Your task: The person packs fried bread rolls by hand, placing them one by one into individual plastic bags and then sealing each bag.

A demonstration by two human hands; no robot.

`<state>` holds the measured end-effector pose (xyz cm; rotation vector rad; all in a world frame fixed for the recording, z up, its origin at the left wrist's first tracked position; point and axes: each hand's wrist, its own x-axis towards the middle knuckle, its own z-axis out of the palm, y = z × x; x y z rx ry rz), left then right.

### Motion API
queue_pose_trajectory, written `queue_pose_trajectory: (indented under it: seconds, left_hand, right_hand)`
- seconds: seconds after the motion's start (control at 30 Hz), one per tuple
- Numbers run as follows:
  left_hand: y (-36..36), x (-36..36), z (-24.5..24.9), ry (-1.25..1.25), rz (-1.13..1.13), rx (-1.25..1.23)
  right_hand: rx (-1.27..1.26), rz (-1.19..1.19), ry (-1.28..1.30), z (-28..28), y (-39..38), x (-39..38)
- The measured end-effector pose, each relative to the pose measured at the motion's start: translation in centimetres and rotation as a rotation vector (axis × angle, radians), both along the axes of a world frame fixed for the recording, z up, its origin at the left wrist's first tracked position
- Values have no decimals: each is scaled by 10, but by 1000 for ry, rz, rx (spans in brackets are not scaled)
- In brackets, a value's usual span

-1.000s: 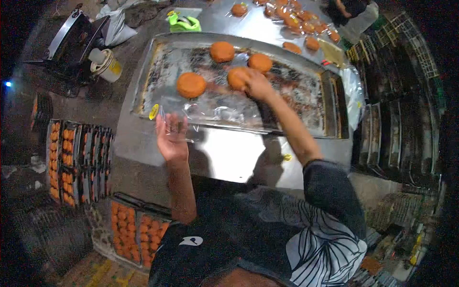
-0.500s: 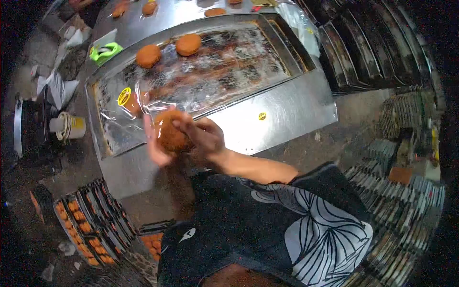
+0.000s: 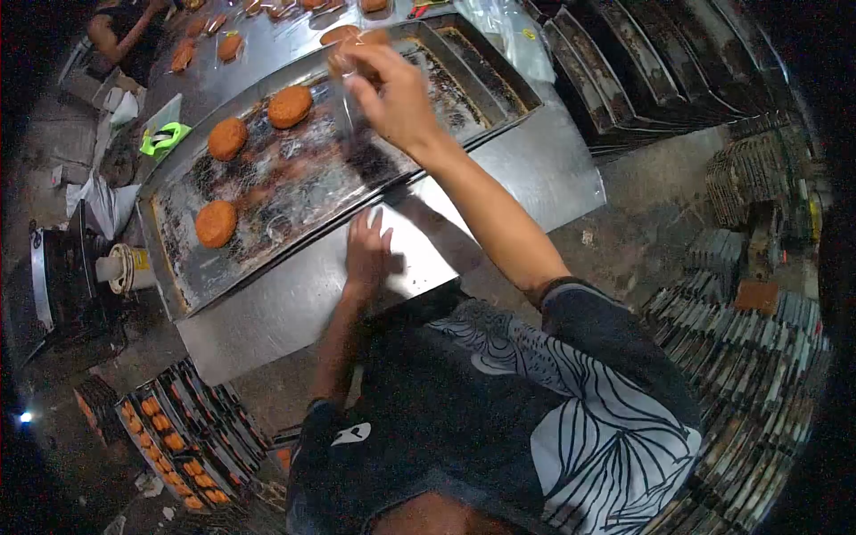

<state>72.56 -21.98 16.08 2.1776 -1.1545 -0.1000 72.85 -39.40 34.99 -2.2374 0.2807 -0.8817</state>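
My right hand [image 3: 392,94] reaches over the far side of the large metal tray [image 3: 294,234]. Its fingers are closed on a clear bag with a round brown bun [image 3: 374,37] in it, partly hidden by the hand and blurred. My left hand [image 3: 367,245] is flat on the steel table [image 3: 285,312] at the tray's near edge, fingers apart, holding nothing. On the tray lie three unwrapped brown buns: one near the left end [image 3: 216,223], one at the far left [image 3: 227,139] and another beside it [image 3: 290,107].
Several bagged buns [image 3: 230,46] lie on the steel surface beyond the tray. A green tape dispenser [image 3: 164,138] sits at the tray's left. Another person's arm [image 3: 134,36] shows at the upper left. Racks of filled trays [image 3: 169,446] stand lower left; dark stacked pans [image 3: 624,71] stand right.
My right hand has carried the bagged bun away from me to the tray's far side. My left hand has let go of it and come down on the table. The view has shifted.
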Motion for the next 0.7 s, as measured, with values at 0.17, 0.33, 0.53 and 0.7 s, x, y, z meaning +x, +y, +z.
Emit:
queue_pose_trajectory:
  seconds: [0.17, 0.33, 0.53, 0.7]
  left_hand:
    - [-18, -23, -42, -455, 191, 104]
    - [-42, -83, -27, -98, 216, 256]
    - [-57, -72, -9, -132, 448, 336]
    - [-54, -83, -26, -144, 117, 443]
  right_hand:
    - [-36, -238, 685, -125, -31, -100]
    - [-98, -373, 924, -180, -36, -163]
    - [352, -234, 537, -198, -105, -217]
    - [967, 155, 488, -128, -124, -214]
